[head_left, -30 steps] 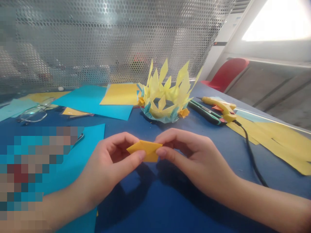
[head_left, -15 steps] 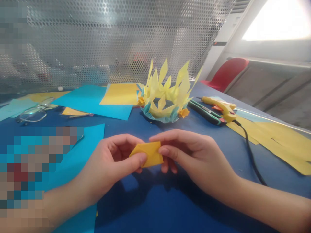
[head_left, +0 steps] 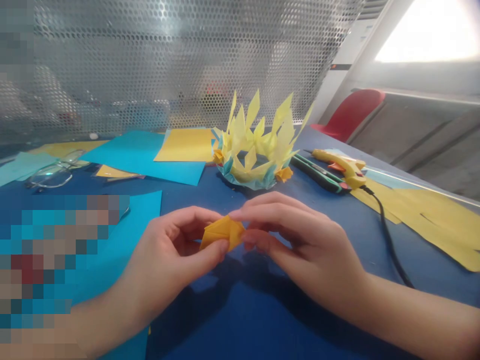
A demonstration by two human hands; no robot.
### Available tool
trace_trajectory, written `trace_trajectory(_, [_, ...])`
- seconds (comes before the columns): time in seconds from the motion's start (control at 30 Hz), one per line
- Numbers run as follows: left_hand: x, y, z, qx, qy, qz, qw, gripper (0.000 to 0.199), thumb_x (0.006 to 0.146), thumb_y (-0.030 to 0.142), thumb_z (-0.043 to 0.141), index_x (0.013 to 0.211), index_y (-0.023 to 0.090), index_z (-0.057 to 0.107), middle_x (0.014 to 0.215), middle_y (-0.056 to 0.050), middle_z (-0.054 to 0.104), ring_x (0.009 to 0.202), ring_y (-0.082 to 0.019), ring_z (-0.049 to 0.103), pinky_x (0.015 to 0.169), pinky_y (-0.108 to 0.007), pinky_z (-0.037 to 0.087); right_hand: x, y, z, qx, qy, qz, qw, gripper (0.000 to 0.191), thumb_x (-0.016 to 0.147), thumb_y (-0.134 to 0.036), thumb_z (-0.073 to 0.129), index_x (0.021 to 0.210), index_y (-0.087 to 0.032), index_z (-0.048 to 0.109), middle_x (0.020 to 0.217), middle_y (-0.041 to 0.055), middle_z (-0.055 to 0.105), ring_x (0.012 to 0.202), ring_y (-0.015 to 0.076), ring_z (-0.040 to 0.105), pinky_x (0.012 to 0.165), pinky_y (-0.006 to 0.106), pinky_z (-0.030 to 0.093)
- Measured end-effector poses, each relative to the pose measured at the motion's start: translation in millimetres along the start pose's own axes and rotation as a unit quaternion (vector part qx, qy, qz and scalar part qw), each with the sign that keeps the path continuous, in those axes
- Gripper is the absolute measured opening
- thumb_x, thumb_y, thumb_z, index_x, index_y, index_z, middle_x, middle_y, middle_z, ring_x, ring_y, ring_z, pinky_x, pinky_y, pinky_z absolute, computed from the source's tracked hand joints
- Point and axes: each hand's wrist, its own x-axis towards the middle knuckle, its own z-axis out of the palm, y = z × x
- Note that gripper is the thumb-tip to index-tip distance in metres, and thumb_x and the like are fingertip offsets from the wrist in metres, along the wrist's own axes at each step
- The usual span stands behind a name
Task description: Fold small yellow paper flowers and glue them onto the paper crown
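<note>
Folded yellow paper (head_left: 222,232) points rightward (long axis crosswise), toward right hand (head_left: 300,232).

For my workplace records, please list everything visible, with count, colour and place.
Folded paper: one, yellow, centre front
Paper crown: one, yellow and pale blue, centre
Glue gun: one, yellow, right
Cord: one, black, right
Hand tool: one, green and black, beside glue gun
Glasses: one pair, clear, left
Large sheets: two, bright blue, left
Other papers: several, yellow or pale blue, both sides
Table: one, dark blue, underneath
Perforated panel: one, silver, back
Chair: one, red, back right
Left hand: one, bare, pinching folded paper
Right hand: one, bare, touching folded paper
</note>
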Motion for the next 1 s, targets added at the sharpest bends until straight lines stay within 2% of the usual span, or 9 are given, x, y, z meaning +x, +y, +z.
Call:
trace_trajectory(0.2, [-4.5, -4.7, 2.4, 0.029, 0.008, 0.017, 0.999, 0.022, 0.082, 0.015, 0.071, 0.1, 0.027, 0.073, 0.07, 0.007, 0.078, 0.06, -0.007, 0.071, 0.058, -0.009, 0.056, 0.4, 3.7, 1.7, -0.001, -0.012, -0.014, 1.0, 0.029, 0.086, -0.009, 0.065, 0.112, -0.022, 0.068, 0.097, 0.0005, 0.069, 0.08, 0.0095, 0.065, 0.071, 0.017, 0.055])
trace_trajectory(0.43, [-2.9, -5.8, 2.2, 0.004, 0.002, -0.003, 1.0, 0.03, 0.083, 0.016, 0.07, 0.11, 0.029, 0.074, 0.066, 0.007, 0.076, 0.059, -0.007, 0.069, 0.059, -0.011, 0.057, 0.7, 2.8, 7.1, 0.071, 0.016, 0.09, 0.993, 0.028, 0.083, -0.013, 0.068, 0.11, -0.018, 0.066, 0.085, -0.0011, 0.07, 0.07, 0.0087, 0.065, 0.067, 0.019, 0.057])
trace_trajectory(0.77, [-5.1, -5.8, 2.4, 0.059, -0.016, 0.01, 0.998, 0.044, 0.078, 0.013, 0.07, 0.119, 0.026, 0.071, 0.082, 0.004, 0.079, 0.066, -0.009, 0.072, 0.064, -0.014, 0.058, 4.1, 5.4, 8.3, 0.113, 0.0, 0.146, 0.983, 0.026, 0.083, -0.016, 0.066, 0.109, -0.018, 0.064, 0.083, 0.0011, 0.068, 0.074, 0.0136, 0.067, 0.069, 0.026, 0.059])
trace_trajectory(0.9, [-5.1, -5.7, 3.3, 0.084, -0.022, 0.002, 0.996, 0.047, 0.076, 0.011, 0.07, 0.121, 0.025, 0.07, 0.089, 0.002, 0.079, 0.073, -0.011, 0.073, 0.07, -0.016, 0.059, 3.0, 3.5, 6.9, 0.12, -0.01, 0.148, 0.982, 0.024, 0.083, -0.014, 0.066, 0.106, -0.018, 0.065, 0.082, 0.0002, 0.069, 0.07, 0.0114, 0.067, 0.068, 0.023, 0.058])
trace_trajectory(1.0, [-3.9, -6.7, 2.4, 0.1, -0.023, 0.001, 0.995, 0.046, 0.077, 0.011, 0.069, 0.122, 0.025, 0.069, 0.085, 0.003, 0.078, 0.072, -0.011, 0.072, 0.068, -0.015, 0.058, 2.5, 1.3, 7.4, 0.129, -0.024, 0.14, 0.981, 0.023, 0.083, -0.01, 0.065, 0.105, -0.018, 0.065, 0.08, -0.0011, 0.069, 0.068, 0.0094, 0.067, 0.066, 0.02, 0.057])
